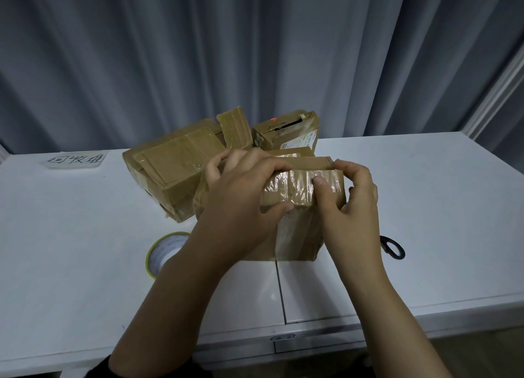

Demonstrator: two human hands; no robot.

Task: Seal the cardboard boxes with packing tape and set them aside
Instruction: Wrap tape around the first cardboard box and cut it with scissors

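A small brown cardboard box (297,230) wrapped in glossy tape stands on the white table (85,236) in front of me. My left hand (241,196) grips its top left corner, fingers curled over the upper flap and thumb on the near face. My right hand (351,204) holds the top right corner, thumb pressing on the taped flap, fingers curled over the far edge. A roll of packing tape (161,253) with a yellow-green rim lies flat to the left, partly hidden by my left forearm.
A larger taped box (170,170) lies behind on the left. A small box (286,134) with a label and a raised cardboard flap (235,128) stand further back. Black scissors (392,247) lie to the right. A handwritten paper label (75,159) is at the back left.
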